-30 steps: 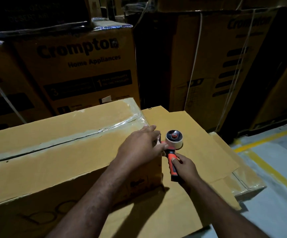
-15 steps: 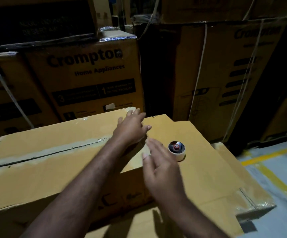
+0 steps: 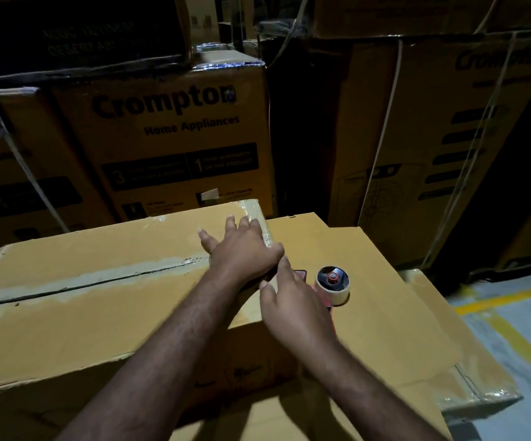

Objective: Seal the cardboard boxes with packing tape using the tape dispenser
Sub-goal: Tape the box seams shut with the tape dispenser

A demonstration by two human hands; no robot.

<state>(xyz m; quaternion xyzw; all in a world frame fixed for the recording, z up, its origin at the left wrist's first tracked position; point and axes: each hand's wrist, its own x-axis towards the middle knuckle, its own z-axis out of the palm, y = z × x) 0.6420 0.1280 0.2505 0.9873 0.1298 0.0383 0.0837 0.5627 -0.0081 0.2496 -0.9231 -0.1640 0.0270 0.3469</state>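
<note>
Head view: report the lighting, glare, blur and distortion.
Head view: dim, warm light, with the upper-left stacked box nearly black. Head view: glare streaks on the clear tape at the near box corner. Head view: the right hand is slightly blurred and the left hand sharper. Head view: wide-angle distortion makes the Crompton box sides lean.

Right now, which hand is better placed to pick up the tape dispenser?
The right hand, probably. It is open right beside the tape dispenser, partly covering its red handle. The left hand lies flat on the taped end of the cardboard box, farther from the dispenser.
</note>
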